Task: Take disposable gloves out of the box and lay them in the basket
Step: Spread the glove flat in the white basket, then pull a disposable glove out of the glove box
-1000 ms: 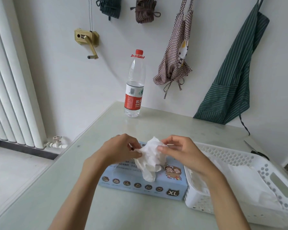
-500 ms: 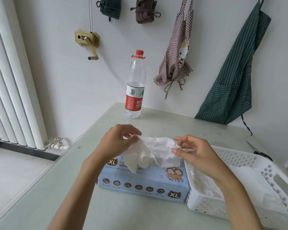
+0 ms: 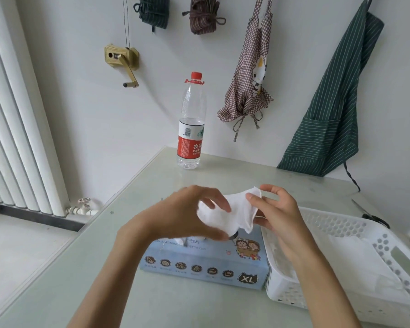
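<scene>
White wall and radiator panels frame a pale desk on which the work is laid out; aprons hang from the wall behind, among them a green striped apron and a checked apron, and a water bottle stands upright near the far edge, well apart from the hands. A blue glove box, marked XL on its front face, lies flat just beside a white perforated basket; the two appear to touch along their adjoining sides, presumably so that each glove travels only a short way. One white glove is held in the air above the box, between both hands. Left hand: fingers curled over the glove's lower, bunched portion. Right hand: thumb and fingers pinching the upper edge, which is probably the cuff. Holding opposite ends in this way seems intended to spread the crumpled glove before it is laid down. Pale, flat material, most likely gloves already placed, lies inside the basket, so the task is judged partly done. A small tuft of white shows at the box opening beneath the left hand, probably the following glove. Scissors rest on the desk behind the basket
</scene>
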